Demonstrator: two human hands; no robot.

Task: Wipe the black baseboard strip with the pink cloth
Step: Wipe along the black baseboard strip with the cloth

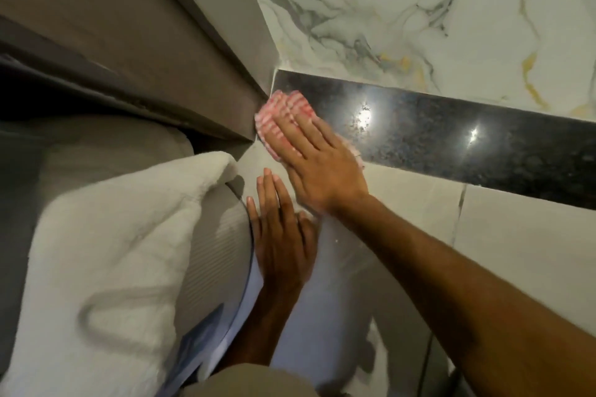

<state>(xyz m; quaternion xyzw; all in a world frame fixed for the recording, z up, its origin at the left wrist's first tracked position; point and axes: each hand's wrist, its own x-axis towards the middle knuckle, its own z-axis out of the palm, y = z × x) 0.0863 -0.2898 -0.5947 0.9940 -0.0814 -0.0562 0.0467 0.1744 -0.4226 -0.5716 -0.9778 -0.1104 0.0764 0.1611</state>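
A glossy black baseboard strip (451,135) runs along the foot of a marble-patterned wall, from the corner at centre out to the right edge. A pink checked cloth (283,106) lies against the strip's left end, by the corner. My right hand (314,161) presses flat on the cloth, fingers stretched toward the corner, covering most of it. My left hand (283,235) rests flat on the pale floor tile just below, fingers together, holding nothing.
A grey-brown door frame (180,51) meets the strip at the corner on the left. A white fluffy towel or mat (106,245) lies at lower left beside a ribbed grey round object (222,248). Pale floor tiles (516,245) spread to the right.
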